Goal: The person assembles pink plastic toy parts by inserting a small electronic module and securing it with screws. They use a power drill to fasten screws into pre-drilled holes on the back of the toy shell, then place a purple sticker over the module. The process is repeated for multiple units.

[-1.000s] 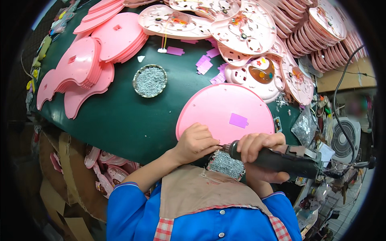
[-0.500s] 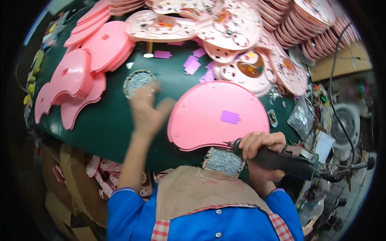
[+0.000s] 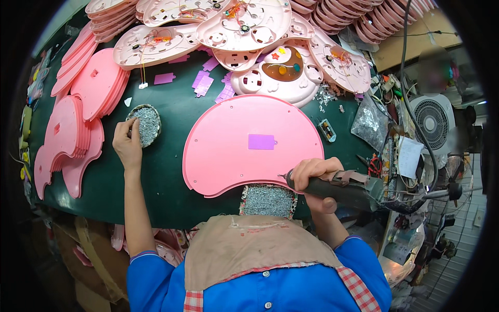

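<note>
A pink kidney-shaped plastic panel (image 3: pixel 223 125) lies flat in front of me, with a purple battery cover (image 3: pixel 261 142) at its middle and small screw holes round its edge. My right hand (image 3: pixel 318 177) is wrapped round a dark electric screwdriver (image 3: pixel 351 193), whose bit reaches over the panel's lower right edge. To the left, my left hand (image 3: pixel 128 145) has its fingertips pinched at the near rim of a round dish of small silvery screws (image 3: pixel 149 124). What lies between those fingertips is too small to make out. Another screw-filled container (image 3: pixel 267 202) sits between the panel and my apron.
Stacked pink panels (image 3: pixel 106 83) fill the left side. Pale pink shells with wires (image 3: pixel 244 26) crowd the far side, near loose purple covers (image 3: pixel 202 84). At right are a small clear-cased part (image 3: pixel 326 131), red-handled scissors (image 3: pixel 374 165), a plastic bag (image 3: pixel 369 117), a fan (image 3: pixel 432 119) and a hanging cable.
My left hand, blurred over the screw dish before, now pinches at its near rim. The whole view has shifted, so things appear further left. My right hand still grips the screwdriver.
</note>
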Demonstrator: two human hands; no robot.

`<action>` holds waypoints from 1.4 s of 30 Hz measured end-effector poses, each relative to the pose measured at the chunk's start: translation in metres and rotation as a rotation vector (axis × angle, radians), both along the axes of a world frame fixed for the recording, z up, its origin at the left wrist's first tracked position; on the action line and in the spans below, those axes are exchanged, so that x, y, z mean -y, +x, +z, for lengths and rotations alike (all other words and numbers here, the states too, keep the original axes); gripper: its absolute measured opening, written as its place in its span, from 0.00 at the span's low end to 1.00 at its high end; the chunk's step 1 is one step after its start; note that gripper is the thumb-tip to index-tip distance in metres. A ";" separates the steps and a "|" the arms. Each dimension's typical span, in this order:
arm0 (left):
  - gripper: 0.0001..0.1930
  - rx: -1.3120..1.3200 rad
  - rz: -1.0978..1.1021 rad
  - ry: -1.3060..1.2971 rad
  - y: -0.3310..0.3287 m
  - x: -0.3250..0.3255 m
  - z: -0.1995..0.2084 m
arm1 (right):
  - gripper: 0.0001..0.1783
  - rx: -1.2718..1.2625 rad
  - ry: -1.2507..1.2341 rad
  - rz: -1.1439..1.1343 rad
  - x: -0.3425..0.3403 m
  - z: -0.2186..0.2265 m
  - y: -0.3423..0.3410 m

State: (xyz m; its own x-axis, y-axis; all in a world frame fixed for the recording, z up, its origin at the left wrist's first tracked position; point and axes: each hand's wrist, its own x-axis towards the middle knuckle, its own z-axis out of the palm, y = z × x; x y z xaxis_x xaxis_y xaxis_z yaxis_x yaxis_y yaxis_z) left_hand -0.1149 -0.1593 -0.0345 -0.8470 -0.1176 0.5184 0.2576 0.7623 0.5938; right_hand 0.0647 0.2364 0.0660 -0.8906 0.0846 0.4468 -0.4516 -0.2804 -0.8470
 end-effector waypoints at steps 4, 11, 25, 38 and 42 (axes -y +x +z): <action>0.06 0.225 -0.098 0.328 0.014 -0.029 0.021 | 0.38 -0.072 -0.060 0.086 -0.012 -0.012 0.001; 0.06 0.196 -0.892 0.263 0.109 -0.179 0.060 | 0.42 -0.060 -0.160 -0.006 -0.011 0.020 -0.010; 0.07 0.294 -1.145 0.386 0.099 -0.208 0.061 | 0.39 -0.171 -0.137 0.028 -0.005 0.044 -0.024; 0.07 0.054 -1.115 0.272 0.092 -0.222 0.060 | 0.40 -0.159 -0.075 -0.078 -0.009 0.056 -0.018; 0.06 0.025 -0.997 0.089 0.078 -0.229 0.075 | 0.42 -0.204 0.074 -0.080 -0.021 0.051 -0.039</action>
State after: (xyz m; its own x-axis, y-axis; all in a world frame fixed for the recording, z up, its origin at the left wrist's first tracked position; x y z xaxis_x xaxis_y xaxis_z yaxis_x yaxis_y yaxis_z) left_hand -0.0370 0.0701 0.0406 -0.5899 0.6152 0.5230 0.7418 0.1572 0.6519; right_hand 0.0261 0.2577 0.1170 -0.7727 0.1111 0.6249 -0.6341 -0.1774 -0.7526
